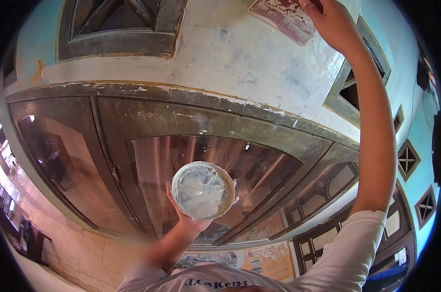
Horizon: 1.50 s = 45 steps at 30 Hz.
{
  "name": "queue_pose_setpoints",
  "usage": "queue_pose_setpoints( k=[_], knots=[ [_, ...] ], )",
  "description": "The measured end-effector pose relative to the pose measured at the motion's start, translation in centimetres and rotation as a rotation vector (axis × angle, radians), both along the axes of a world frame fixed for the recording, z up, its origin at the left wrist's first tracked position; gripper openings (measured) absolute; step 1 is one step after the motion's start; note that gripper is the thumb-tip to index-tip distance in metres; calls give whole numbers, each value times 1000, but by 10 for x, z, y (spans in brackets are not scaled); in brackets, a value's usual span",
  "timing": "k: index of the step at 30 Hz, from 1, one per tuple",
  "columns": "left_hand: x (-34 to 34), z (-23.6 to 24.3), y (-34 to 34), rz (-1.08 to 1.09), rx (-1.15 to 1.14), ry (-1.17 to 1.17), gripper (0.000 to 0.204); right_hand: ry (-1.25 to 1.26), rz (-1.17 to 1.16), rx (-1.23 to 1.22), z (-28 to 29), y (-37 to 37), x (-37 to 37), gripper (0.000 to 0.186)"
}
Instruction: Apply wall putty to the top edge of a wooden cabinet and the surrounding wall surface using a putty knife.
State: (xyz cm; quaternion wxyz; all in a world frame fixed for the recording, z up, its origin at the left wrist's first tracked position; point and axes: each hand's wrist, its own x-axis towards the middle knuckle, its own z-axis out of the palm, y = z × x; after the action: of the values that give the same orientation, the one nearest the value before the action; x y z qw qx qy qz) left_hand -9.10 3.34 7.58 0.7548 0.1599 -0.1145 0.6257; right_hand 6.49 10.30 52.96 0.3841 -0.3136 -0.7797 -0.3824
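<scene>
My left hand (195, 223) is wrapped around a round tub (232, 200) from below and holds it up at chest height. White putty (201, 189) fills the visible inside and is smeared over the rim. High at the upper right, my right hand (330, 24) grips a flat reddish putty spreader (286, 18), caked with white paste. The spreader lies against or very close to the pale wall (220, 61); contact is hard to tell. Patchy white smears cover that wall around it.
Below the wall runs a worn dark wooden frame (220, 104) with glass panes (191, 151). A wooden vent frame (118, 46) is at upper left, another (349, 95) beside my right forearm. Tiled floor (84, 253) shows at lower left.
</scene>
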Motion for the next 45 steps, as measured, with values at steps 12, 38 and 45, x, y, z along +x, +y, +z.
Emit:
queue_pose_setpoints(
  k=[12, 38, 45],
  knots=[
    [-4, -10, 2, 12, -57, 0, 88, 35, 18, -25, -1, -5, -4, 29],
    [-6, 15, -15, -70, 84, 79, 100, 189, 388, -238, -7, -76, 33, 28],
    [-2, 8, -16, -46, 53, 91, 100, -32, 720, -465, -5, -64, 46, 47]
  ],
)
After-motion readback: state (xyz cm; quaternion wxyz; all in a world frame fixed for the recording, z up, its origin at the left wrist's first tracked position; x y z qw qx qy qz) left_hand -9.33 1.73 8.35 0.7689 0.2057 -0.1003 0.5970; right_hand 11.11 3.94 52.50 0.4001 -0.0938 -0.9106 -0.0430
